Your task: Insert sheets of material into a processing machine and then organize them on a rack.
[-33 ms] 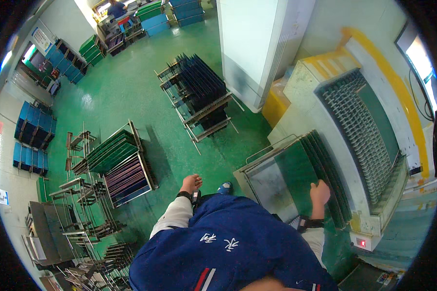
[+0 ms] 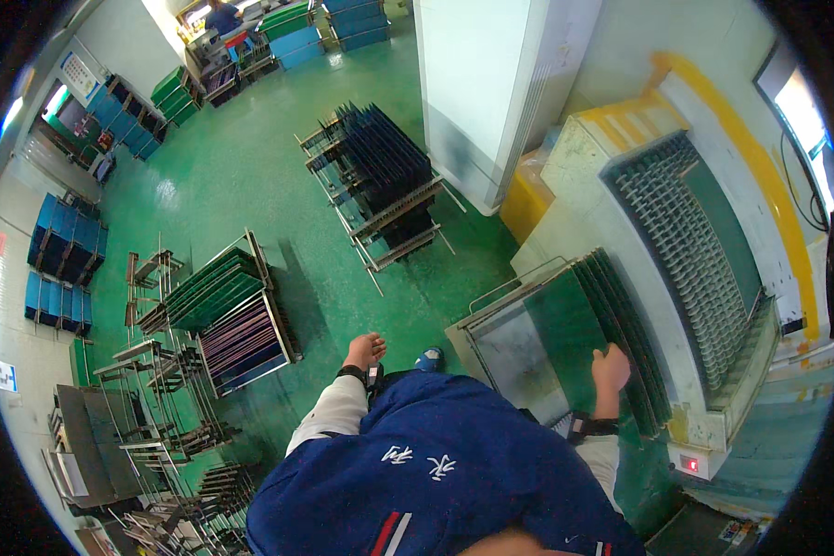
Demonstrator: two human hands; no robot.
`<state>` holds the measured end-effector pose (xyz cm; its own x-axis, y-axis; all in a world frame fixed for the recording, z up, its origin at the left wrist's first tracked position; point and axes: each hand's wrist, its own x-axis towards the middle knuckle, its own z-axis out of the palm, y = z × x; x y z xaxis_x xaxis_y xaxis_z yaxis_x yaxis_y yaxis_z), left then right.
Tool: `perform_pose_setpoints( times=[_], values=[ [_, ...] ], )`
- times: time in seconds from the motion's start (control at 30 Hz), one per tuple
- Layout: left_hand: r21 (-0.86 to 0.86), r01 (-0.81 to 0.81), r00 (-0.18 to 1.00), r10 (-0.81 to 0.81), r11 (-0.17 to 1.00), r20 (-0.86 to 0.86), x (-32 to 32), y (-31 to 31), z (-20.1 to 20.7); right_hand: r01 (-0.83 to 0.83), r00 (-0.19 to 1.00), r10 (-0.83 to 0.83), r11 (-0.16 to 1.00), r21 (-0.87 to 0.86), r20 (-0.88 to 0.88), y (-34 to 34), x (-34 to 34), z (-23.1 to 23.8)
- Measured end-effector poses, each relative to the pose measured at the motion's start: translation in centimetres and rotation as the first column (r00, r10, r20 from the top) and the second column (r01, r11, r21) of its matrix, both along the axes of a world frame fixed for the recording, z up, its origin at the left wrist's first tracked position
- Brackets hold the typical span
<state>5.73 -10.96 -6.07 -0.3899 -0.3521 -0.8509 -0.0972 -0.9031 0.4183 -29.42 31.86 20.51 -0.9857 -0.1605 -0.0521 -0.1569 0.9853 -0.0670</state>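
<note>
Carrying everything: green glossy floor (image 2: 241, 176), reflecting overhead light. Standing directly on it: metal rack of dark upright panels (image 2: 380, 176); slanted rack of green and purple boards (image 2: 232, 315); cluster of empty metal frames (image 2: 148, 408); blue crates (image 2: 60, 250) lining the left wall; trolley of green panels (image 2: 565, 343) sitting just beside a pale machine (image 2: 676, 250); yellow bin (image 2: 525, 199); white cabinet (image 2: 491, 83).
</note>
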Motion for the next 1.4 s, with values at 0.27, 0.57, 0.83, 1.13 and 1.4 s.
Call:
perform_pose_setpoints(
  times=[0.27, 0.57, 0.83, 1.13, 1.4],
  values=[
    [0.006, 0.003, 1.000, -0.003, 1.000, 0.023, 0.0, -0.1, -0.6, 0.010, 1.000, -0.010, 1.000, 0.003, -0.011, 0.2, -0.1, -0.4],
    [-0.001, -0.012, 1.000, 0.012, 1.000, 0.026, -0.2, 0.4, 1.1, 0.024, 1.000, -0.024, 1.000, 0.006, 0.019, -0.3, 0.2, 0.4],
    [0.017, -0.009, 1.000, 0.010, 1.000, -0.028, 0.2, 0.2, 0.5, 0.032, 0.999, -0.031, 0.999, -0.029, 0.038, -0.3, 0.1, 0.3],
    [-0.006, -0.011, 0.998, 0.012, 1.000, 0.057, -0.8, 0.9, 3.2, 0.055, 0.997, -0.055, 0.998, -0.002, 0.063, -0.5, 0.3, 0.7],
    [-0.008, 0.017, 0.999, -0.016, 1.000, 0.033, -0.6, 0.7, 2.9, -0.034, 0.995, 0.032, 0.999, -0.016, -0.089, 0.2, 0.1, -0.6]
  ],
)
